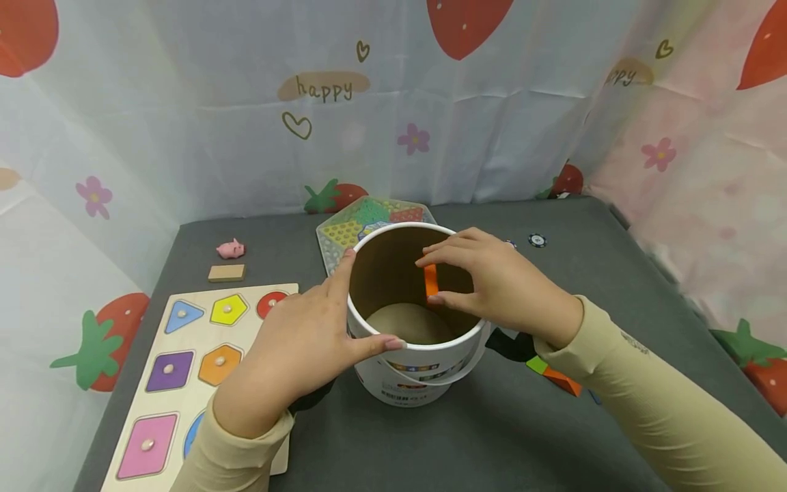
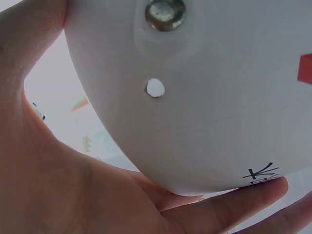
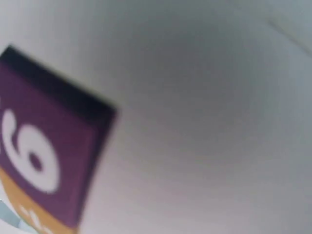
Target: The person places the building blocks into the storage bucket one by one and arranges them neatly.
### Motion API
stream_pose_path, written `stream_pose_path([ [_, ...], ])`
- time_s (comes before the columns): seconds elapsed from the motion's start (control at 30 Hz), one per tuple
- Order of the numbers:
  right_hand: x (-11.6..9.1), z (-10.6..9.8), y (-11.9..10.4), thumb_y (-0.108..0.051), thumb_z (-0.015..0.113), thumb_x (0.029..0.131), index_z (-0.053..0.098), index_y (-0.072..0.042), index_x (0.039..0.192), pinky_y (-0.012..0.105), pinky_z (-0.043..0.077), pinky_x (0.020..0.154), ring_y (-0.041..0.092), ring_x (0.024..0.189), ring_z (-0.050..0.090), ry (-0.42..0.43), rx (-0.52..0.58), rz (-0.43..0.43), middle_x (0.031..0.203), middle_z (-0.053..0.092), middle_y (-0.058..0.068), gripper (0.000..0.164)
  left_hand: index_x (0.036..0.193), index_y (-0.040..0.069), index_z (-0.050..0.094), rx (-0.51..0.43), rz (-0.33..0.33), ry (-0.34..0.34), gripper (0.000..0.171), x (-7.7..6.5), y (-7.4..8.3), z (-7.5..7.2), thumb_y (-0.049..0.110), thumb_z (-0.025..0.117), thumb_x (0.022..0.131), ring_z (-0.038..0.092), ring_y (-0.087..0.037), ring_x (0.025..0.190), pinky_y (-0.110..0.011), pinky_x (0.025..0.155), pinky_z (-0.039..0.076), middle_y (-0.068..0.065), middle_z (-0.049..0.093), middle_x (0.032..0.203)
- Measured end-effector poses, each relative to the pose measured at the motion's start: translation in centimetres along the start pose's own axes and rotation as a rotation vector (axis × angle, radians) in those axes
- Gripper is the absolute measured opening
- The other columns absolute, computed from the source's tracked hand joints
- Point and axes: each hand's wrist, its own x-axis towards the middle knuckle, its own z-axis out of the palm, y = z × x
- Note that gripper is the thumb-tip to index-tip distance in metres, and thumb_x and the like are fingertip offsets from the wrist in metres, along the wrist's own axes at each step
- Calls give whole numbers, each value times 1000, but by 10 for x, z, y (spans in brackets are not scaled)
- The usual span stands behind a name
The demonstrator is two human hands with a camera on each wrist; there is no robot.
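Note:
A white bucket stands upright on the grey table, its brown inside visible from above. My left hand holds it at the left, thumb along the front rim and fingers against the outer side. In the left wrist view, the hand spans the bucket wall below a metal rivet. Over the bucket's mouth, my right hand pinches an upright orange block between thumb and fingers. The right wrist view shows the bucket's outside with a purple printed label; the hand is out of that view.
To the left lies a wooden shape puzzle board, with a wooden block and pink pig figure behind it. A hexagonal board sits behind the bucket. On the right are a poker chip and orange and green blocks.

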Motion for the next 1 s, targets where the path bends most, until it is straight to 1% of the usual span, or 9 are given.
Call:
stream_pose_path([
  [0.1, -4, -2, 3, -26, 78, 81, 65, -20, 119, 38, 43, 93, 17, 115, 48, 58, 13, -22, 123, 60, -7, 40, 155, 13, 4, 1, -1, 2, 129, 0, 1, 1, 95, 35, 60, 62, -29, 101, -43, 73, 51, -11, 47, 141],
  [0.27, -21, -11, 14, -15, 78, 81, 68, -18, 111, 35, 44, 89, 13, 108, 52, 242, 30, -18, 113, 62, -7, 32, 155, 15, 4, -7, -14, -3, 129, 0, 3, 2, 96, 35, 59, 62, -29, 101, -43, 73, 50, -9, 47, 142],
  [0.37, -36, -18, 23, -8, 77, 81, 69, -20, 108, 28, 43, 83, 8, 100, 53, 342, 31, 36, 107, 62, -10, 30, 155, 15, 5, -6, -12, 3, 129, 0, 3, 3, 95, 35, 59, 63, -29, 99, -42, 72, 50, -9, 47, 142],
  [0.47, -53, -24, 32, -8, 75, 83, 69, -23, 106, 24, 40, 78, 5, 92, 51, 391, 30, 138, 103, 61, -13, 28, 155, 14, 6, 0, -1, 17, 128, 0, 3, 3, 95, 36, 60, 63, -29, 98, -42, 71, 50, -9, 47, 142],
  [0.57, -71, -23, 47, -14, 73, 86, 69, -25, 106, 26, 41, 79, 5, 91, 53, 328, 8, 239, 99, 61, -14, 24, 155, 13, 6, 6, 5, 26, 128, 0, 2, 3, 95, 35, 61, 63, -29, 97, -42, 71, 50, -9, 46, 142],
  [0.67, -89, -13, 63, -20, 72, 87, 68, -24, 109, 32, 47, 77, 8, 91, 57, 168, -28, 314, 99, 62, -12, 22, 155, 13, 6, 11, 2, 24, 128, -1, 2, 3, 95, 35, 61, 63, -29, 99, -42, 72, 50, -9, 45, 143],
  [0.8, -112, 6, 81, -28, 72, 87, 68, -22, 110, 39, 50, 75, 12, 92, 60, -16, -69, 358, 102, 64, -10, 24, 155, 13, 6, 16, 9, 25, 127, -1, 1, 2, 95, 35, 61, 62, -29, 101, -43, 72, 50, -9, 45, 143],
  [0.87, -121, 15, 88, -31, 72, 86, 68, -22, 111, 39, 50, 74, 12, 91, 60, -62, -79, 365, 104, 64, -9, 27, 154, 12, 6, 16, 12, 26, 127, -1, 1, 2, 95, 35, 62, 62, -29, 101, -43, 72, 50, -9, 46, 143],
  [1.0, -135, 27, 95, -30, 75, 84, 67, -22, 112, 37, 49, 71, 12, 83, 59, -104, -81, 373, 105, 64, -6, 30, 154, 13, 6, 9, 11, 27, 127, -2, 0, 2, 95, 36, 62, 61, -29, 104, -44, 74, 49, -10, 48, 141],
])
